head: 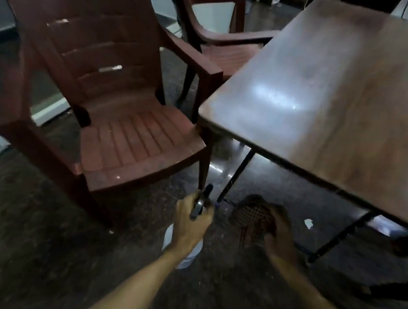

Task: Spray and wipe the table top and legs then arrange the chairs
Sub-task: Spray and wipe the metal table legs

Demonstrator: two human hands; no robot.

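Two grips: left hand [192,223] holds pale spray bottle [186,260]; right hand [281,235] clutches dark checkered cloth [252,214].

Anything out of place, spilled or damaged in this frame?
A small white scrap lies on the dark floor under the table edge, like litter. The near chair stands askew, its armrest almost at the table corner. No spill or damage shows.

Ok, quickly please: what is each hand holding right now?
Left hand: grips the spray bottle.
Right hand: holds the checkered cloth.
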